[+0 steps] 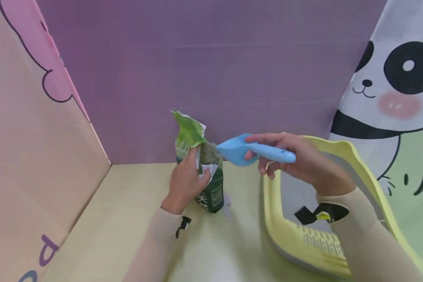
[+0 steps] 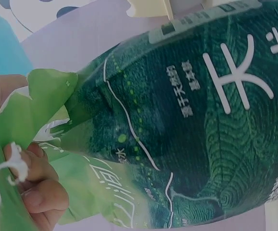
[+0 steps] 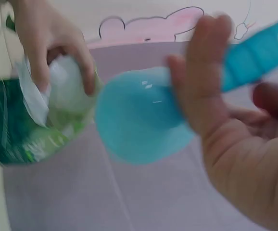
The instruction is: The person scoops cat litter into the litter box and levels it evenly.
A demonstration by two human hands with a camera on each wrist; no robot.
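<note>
Two hands work close together in my head view, one on a bag and one on a scoop. The green bag rests with its base on the tabletop, roughly in the middle of what I see, its torn mouth facing upward and showing greyish-brown filling. The left hand has its grip clenched on the bag's upper edge, and my left wrist view shows the fingers curled into the light green flap. The right hand has its grip on the blue scoop, fingers and thumb around the part where handle meets bowl. I see the scoop held above the tabletop just beside the bag's mouth, bowl toward the bag and handle pointing away to the right; I cannot tell whether its tip touches the filling. My right wrist view is blurred around the fingers. Below the right forearm stands a yellow-rimmed tray, to the right of the bag. A pale strip lies by the bag's base. Behind everything I have a purple cloth, with a panda print on the right.
</note>
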